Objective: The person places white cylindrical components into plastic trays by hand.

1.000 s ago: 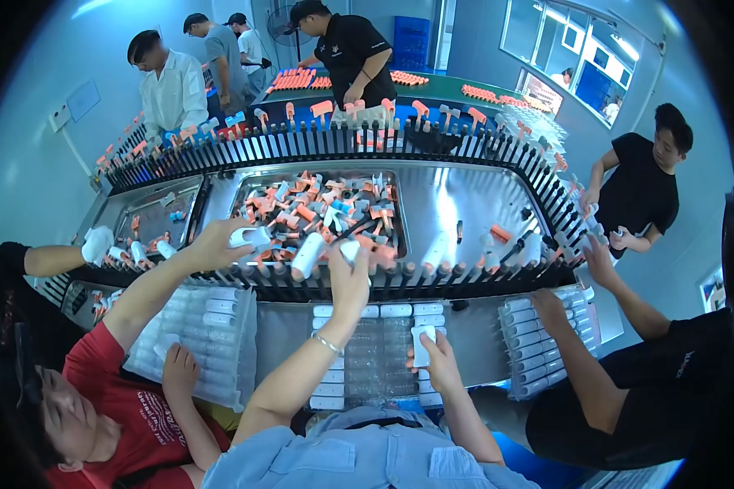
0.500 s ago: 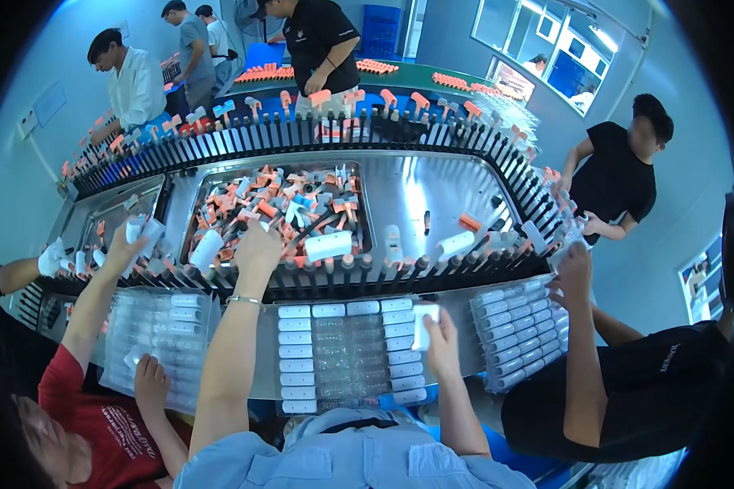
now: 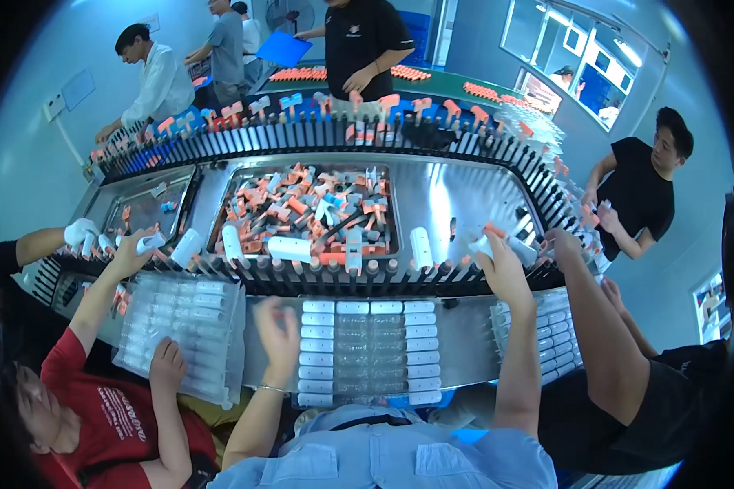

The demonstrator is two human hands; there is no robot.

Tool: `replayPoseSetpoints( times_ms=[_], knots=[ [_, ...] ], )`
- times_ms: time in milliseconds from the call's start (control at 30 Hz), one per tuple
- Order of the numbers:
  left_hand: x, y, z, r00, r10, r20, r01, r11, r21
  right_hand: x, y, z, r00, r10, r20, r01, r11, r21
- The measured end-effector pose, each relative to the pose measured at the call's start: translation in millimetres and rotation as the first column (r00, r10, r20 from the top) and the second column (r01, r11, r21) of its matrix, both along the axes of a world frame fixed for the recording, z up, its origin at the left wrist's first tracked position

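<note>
My right hand reaches out to the row of black pegs on the near side of the line. Its fingers are closed on a white rounded shell, and an orange part shows just beyond them. My left hand, with a bracelet at the wrist, is over the left edge of a clear plastic tray. Motion smears its fingers, and I cannot make out anything in them. White shells fill the tray's outer columns and its far row; the middle pockets show bare plastic.
A metal bin heaped with orange, grey and white parts lies beyond the pegs. More white shells stand on pegs. Co-workers' arms reach in on both sides, beside other trays.
My left hand has drawn back from the parts bin to the tray. My right hand has gone from over the tray, where it held a white shell, out to the pegs. The view has shifted.
</note>
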State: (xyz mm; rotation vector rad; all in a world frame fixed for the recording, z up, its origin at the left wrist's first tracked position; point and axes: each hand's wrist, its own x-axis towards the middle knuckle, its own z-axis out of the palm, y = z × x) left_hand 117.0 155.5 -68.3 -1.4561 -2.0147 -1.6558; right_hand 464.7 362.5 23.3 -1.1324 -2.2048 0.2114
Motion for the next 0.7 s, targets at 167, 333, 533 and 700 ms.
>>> replayPoseSetpoints(
  times_ms=[167,333,533,700],
  knots=[
    [14,-21,-40,0.949,-0.309,-0.068,0.279,0.918,-0.281,-70,21,11,0.975,-0.008,0.223,0.054,0.978,-0.2],
    [34,-8,-49,0.89,-0.44,-0.12,0.366,0.847,-0.387,-123,24,0,0.955,-0.157,0.251,0.178,0.982,-0.063],
    [47,55,-56,0.81,-0.503,-0.302,0.35,0.827,-0.44,-153,-10,-19,0.992,-0.024,-0.126,0.031,0.998,0.053],
    [42,77,-85,0.814,-0.401,-0.421,0.143,0.84,-0.523,-157,-55,-94,0.672,0.045,-0.739,-0.25,0.954,-0.168]
  ],
)
